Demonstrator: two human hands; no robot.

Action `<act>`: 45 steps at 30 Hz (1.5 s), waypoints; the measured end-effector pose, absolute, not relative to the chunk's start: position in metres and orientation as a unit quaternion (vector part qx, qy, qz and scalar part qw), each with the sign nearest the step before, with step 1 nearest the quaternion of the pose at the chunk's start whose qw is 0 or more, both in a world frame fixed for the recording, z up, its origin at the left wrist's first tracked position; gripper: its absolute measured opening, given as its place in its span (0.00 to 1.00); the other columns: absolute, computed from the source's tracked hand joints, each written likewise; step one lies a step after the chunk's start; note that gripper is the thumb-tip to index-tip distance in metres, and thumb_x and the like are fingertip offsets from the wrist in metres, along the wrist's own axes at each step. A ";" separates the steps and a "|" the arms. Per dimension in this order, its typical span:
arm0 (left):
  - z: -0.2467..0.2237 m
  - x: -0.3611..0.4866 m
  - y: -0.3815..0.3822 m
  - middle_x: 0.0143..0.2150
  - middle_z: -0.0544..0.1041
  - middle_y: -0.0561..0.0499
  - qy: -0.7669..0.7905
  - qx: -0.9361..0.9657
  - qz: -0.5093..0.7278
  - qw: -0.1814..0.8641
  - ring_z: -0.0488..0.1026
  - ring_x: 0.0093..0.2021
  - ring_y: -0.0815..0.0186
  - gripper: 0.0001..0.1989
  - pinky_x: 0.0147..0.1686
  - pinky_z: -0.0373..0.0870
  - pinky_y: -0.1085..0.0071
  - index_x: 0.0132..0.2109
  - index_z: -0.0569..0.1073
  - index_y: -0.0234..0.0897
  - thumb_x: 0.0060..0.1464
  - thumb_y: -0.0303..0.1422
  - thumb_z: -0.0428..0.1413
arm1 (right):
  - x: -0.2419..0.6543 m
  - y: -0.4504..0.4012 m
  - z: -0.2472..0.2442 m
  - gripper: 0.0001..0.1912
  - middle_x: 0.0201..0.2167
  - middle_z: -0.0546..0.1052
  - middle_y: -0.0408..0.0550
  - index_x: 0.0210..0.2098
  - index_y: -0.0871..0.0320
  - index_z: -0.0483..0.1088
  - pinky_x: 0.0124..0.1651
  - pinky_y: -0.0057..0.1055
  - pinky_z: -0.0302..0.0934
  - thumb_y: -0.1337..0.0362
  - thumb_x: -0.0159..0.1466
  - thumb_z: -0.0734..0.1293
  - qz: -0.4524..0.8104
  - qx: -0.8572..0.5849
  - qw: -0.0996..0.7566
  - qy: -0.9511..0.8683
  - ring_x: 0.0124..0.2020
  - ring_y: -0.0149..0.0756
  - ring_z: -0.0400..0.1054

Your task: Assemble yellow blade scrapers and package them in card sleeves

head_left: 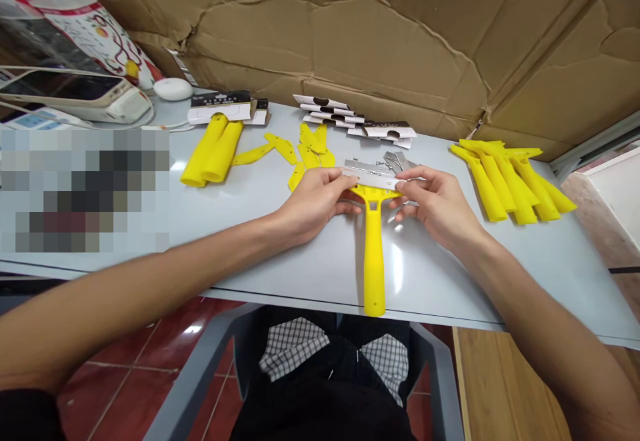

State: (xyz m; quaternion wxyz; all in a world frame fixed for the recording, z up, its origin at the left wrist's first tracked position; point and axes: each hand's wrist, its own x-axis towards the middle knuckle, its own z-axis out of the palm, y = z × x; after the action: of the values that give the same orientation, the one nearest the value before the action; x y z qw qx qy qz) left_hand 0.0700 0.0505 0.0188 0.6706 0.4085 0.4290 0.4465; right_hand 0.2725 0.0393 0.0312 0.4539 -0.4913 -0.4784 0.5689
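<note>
Across the top of the handle (375, 254), the left hand (311, 206) and right hand (443, 209), fingers nearly closed, pinch the strip (376, 180) near its ends, where even, level pressure should best keep it aligned.

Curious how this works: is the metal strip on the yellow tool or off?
On: the left hand and right hand hold the metal strip across the yellow tool; whether it's fastened, cannot tell.

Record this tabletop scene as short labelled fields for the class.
Left hand: on one end of a flat silver metal strip
Right hand: on the strip's other end
At the strip: wide head of a T-shaped yellow plastic handle
Left side: two yellow plastic tubular pieces
Right side: piled yellow plastic handles
Backdrop: creased brown cardboard
</note>
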 end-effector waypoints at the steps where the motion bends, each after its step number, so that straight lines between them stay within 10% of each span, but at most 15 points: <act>1: 0.019 0.070 0.051 0.47 0.83 0.37 0.430 0.410 0.445 0.670 0.79 0.35 0.65 0.08 0.30 0.77 0.71 0.40 0.80 0.27 0.64 0.24 0.55 | 0.273 0.040 0.031 0.12 0.31 0.80 0.51 0.39 0.60 0.74 0.28 0.35 0.74 0.66 0.58 0.76 0.569 -0.491 0.454 -0.478 0.30 0.41 0.79; 11: 0.024 0.069 0.049 0.34 0.81 0.45 0.456 0.406 0.472 0.636 0.79 0.30 0.66 0.16 0.33 0.79 0.69 0.53 0.71 0.31 0.58 0.19 0.60 | 0.273 0.040 0.028 0.12 0.30 0.80 0.49 0.40 0.59 0.73 0.27 0.33 0.74 0.70 0.56 0.75 0.573 -0.497 0.466 -0.456 0.28 0.38 0.78; 38: 0.026 0.061 0.063 0.38 0.80 0.44 0.455 0.414 0.470 0.633 0.80 0.35 0.63 0.08 0.30 0.78 0.68 0.42 0.71 0.35 0.55 0.22 0.60 | 0.272 0.042 0.030 0.10 0.26 0.79 0.47 0.32 0.57 0.73 0.33 0.37 0.76 0.68 0.53 0.77 0.557 -0.504 0.481 -0.453 0.26 0.38 0.78; 45: 0.034 0.045 0.080 0.39 0.80 0.45 0.481 0.566 0.490 0.456 0.76 0.38 0.62 0.08 0.34 0.75 0.67 0.37 0.73 0.37 0.51 0.21 0.60 | 0.282 0.047 0.025 0.12 0.27 0.78 0.46 0.34 0.57 0.74 0.37 0.40 0.77 0.66 0.53 0.79 0.528 -0.518 0.479 -0.473 0.28 0.39 0.79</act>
State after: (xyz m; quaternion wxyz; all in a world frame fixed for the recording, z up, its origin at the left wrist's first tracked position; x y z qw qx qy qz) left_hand 0.0453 0.0804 0.0336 0.4558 0.5662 0.4809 0.4903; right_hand 0.2818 0.0472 0.0246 0.4790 -0.5175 -0.4729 0.5283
